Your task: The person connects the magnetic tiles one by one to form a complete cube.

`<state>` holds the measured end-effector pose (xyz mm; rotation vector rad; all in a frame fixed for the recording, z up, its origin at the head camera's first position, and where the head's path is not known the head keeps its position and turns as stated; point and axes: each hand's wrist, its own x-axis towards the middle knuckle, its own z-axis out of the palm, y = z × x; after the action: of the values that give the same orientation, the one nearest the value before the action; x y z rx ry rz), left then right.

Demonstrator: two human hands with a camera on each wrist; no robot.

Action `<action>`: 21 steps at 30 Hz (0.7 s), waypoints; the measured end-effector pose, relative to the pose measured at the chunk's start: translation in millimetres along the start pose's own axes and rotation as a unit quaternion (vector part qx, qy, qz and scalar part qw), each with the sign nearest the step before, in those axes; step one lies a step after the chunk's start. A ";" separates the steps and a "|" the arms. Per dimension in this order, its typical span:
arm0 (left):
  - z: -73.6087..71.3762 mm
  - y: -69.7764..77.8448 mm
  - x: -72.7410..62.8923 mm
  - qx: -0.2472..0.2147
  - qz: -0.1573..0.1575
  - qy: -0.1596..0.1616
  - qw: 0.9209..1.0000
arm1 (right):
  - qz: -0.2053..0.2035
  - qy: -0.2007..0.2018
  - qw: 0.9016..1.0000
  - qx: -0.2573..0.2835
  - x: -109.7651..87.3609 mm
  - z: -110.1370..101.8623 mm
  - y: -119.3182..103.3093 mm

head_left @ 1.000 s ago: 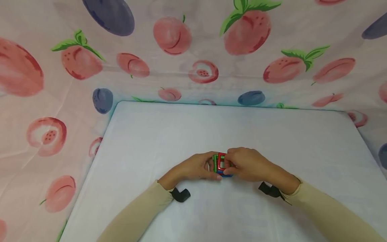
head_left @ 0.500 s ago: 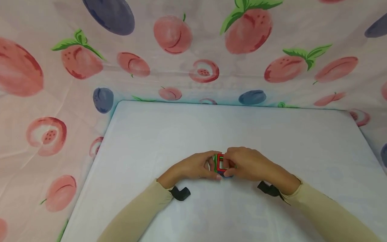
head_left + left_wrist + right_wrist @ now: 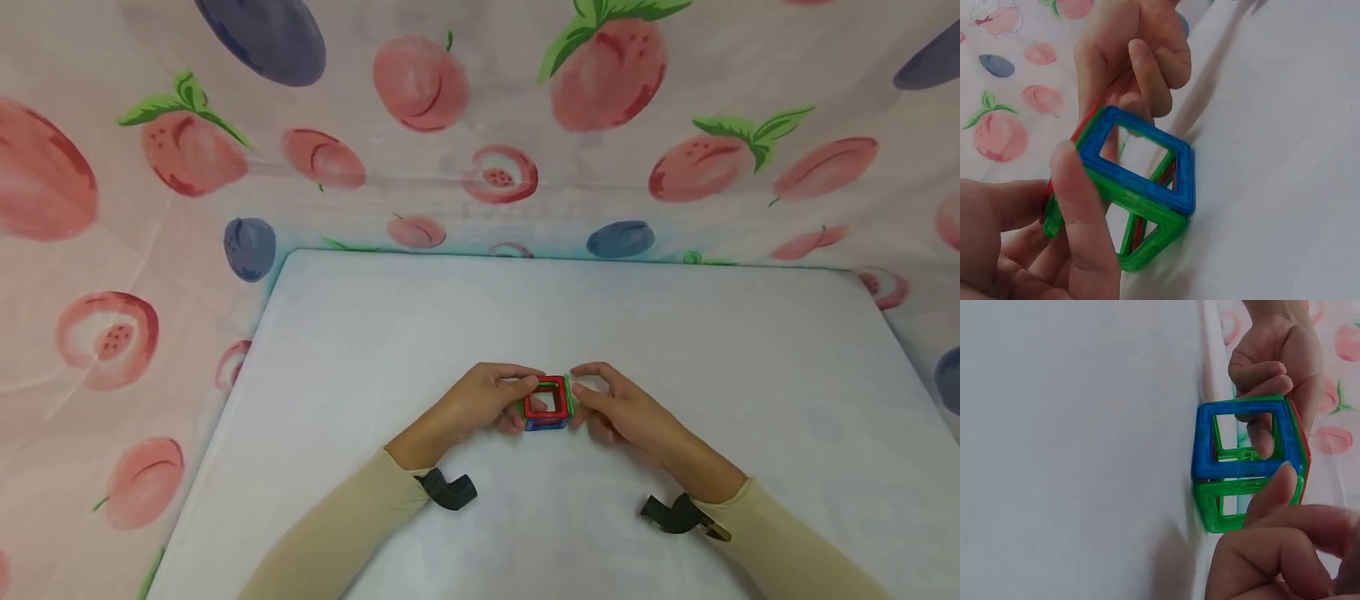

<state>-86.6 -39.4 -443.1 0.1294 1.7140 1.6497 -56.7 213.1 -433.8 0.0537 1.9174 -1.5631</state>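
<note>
A small cube of magnetic tiles [image 3: 546,415] stands at the middle of the white table. Its open frames are red on top, blue [image 3: 1247,469] on the side toward me, and green [image 3: 1154,240] on the left and right. My left hand [image 3: 468,408] grips it from the left, thumb on the red top frame and fingers along the green side. My right hand [image 3: 637,417] is on the other side, thumb and index finger spread with their tips right at the green frame. In the right wrist view, one right fingertip [image 3: 1280,481] overlaps a corner of the blue frame.
The white table [image 3: 375,325] reaches back to a fruit-patterned cloth [image 3: 420,183] that rises behind it and on the left. Black wrist mounts [image 3: 453,492] sit below both hands, at the cuffs of the beige sleeves [image 3: 337,525].
My right hand has drawn back from over the cube to its right side, uncovering the red frame. My left thumb has moved up onto the top. The cube now faces squarely toward me.
</note>
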 end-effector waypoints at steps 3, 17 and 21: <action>-0.1 -0.6 0.4 -0.009 0.006 0.001 1.000 | -0.019 -0.009 1.000 -0.008 3.5 0.9 1.6; 2.1 -4.0 2.2 -0.048 -0.003 -0.001 0.999 | -0.047 0.114 0.991 -0.054 14.9 16.8 -3.6; 2.4 -4.2 1.7 -0.056 0.001 0.007 0.998 | -0.080 0.156 0.977 -0.124 12.9 25.8 -3.7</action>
<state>-84.8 -37.3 -447.4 0.0671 1.6273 1.7479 -56.7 184.5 -438.9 0.0397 2.4044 -1.4727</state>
